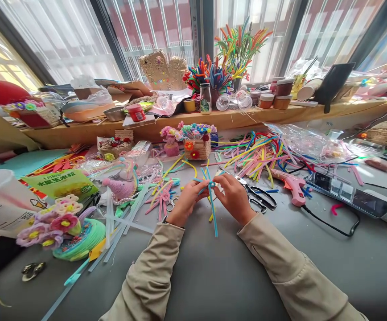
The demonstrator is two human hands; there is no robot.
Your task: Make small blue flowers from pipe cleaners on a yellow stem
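Several blue pipe cleaners (213, 209) cross at one point in front of me, with one end hanging down over the grey table (210, 276). My left hand (188, 200) pinches them from the left side. From the right, my right hand (232, 194) closes its fingertips on them near the crossing. Just beyond my right hand lie black-handled scissors (263, 199). A smaller pair of scissors (171, 204) lies left of my left hand, beside pink pipe cleaner pieces (160, 200).
A pink glue gun (294, 189) with a black cord and a phone (350, 194) lie at the right. Loose pipe cleaners (263, 154) heap behind. Glue sticks (133, 209) and a flower-topped green piece (83, 240) are at the left. A flower basket (197, 149) stands at the back.
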